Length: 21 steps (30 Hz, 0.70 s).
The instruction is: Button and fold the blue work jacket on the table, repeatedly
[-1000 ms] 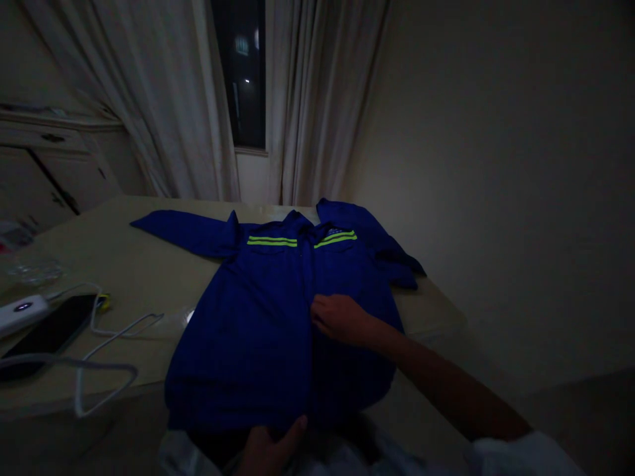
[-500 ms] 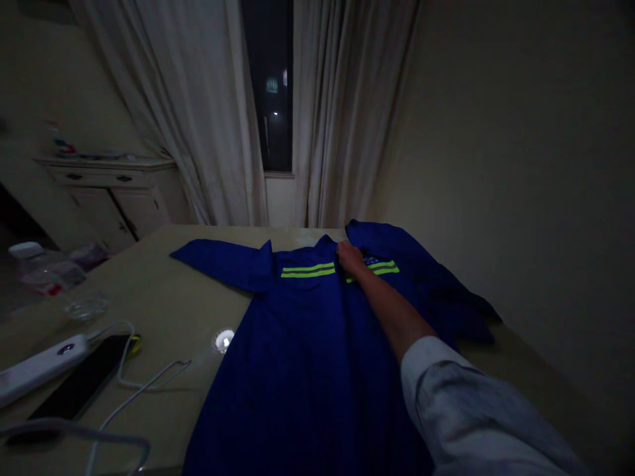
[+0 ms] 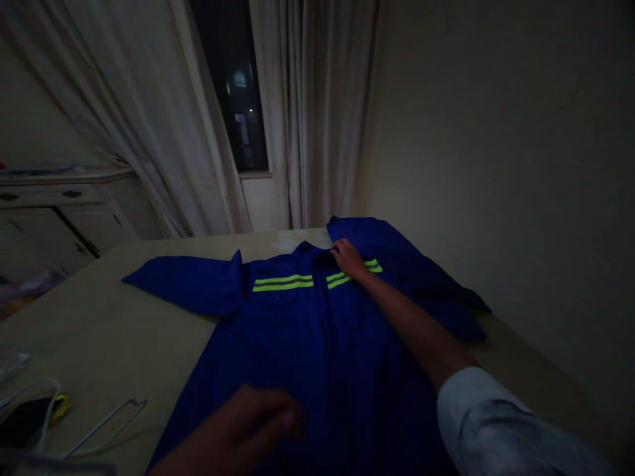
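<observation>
A blue work jacket [image 3: 317, 330] with yellow-green reflective stripes lies spread front-up on a pale table [image 3: 114, 330], one sleeve stretched out to the left. My right hand [image 3: 348, 258] rests on the jacket's chest by the collar, fingers curled onto the cloth near the right stripe. My left hand [image 3: 253, 416] hovers low over the jacket's lower left part. It is smeared by motion, so its fingers are unclear.
A white wire hanger [image 3: 99, 426] and a dark phone with a cable [image 3: 30, 416] lie at the table's near left. White curtains [image 3: 307, 112] frame a dark window behind the table. A pale cabinet [image 3: 64, 211] stands at the left. A bare wall fills the right.
My left hand has come into view over the jacket's lower part. My right hand stays at the collar, where it moved from the jacket's middle a second ago. The view has shifted right.
</observation>
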Motion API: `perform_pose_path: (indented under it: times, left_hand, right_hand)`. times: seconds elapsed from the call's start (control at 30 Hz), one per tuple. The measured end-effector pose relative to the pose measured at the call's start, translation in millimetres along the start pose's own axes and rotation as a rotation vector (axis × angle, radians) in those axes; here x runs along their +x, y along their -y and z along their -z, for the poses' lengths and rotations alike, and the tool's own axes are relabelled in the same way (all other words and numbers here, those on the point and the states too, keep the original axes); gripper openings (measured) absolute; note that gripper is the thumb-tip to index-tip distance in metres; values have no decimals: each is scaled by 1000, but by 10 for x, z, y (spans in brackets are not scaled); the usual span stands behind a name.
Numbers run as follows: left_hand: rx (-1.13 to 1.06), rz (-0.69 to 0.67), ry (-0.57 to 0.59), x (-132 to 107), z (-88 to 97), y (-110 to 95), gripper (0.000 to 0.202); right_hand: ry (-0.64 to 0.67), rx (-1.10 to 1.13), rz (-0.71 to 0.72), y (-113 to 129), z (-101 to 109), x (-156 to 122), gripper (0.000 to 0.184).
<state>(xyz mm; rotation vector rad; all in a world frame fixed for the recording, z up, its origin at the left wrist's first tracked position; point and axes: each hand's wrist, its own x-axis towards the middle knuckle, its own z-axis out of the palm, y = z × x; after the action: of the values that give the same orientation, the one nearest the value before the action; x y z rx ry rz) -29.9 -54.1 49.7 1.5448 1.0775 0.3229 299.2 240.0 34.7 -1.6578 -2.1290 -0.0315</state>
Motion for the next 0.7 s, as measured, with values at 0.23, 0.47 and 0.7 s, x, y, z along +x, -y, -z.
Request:
perform_pose_path:
  times: [0.23, 0.47, 0.7]
  left_hand:
    - [309, -323, -694, 2366, 794, -408, 45]
    - [626, -9, -863, 3527, 1474, -448, 72]
    - [228, -160, -684, 3445, 1735, -394, 35]
  right_hand:
    - [8, 122, -218, -15, -80, 366, 24]
    - [192, 42, -77, -201, -200, 337, 93]
    - [240, 43, -180, -209, -82, 483, 68]
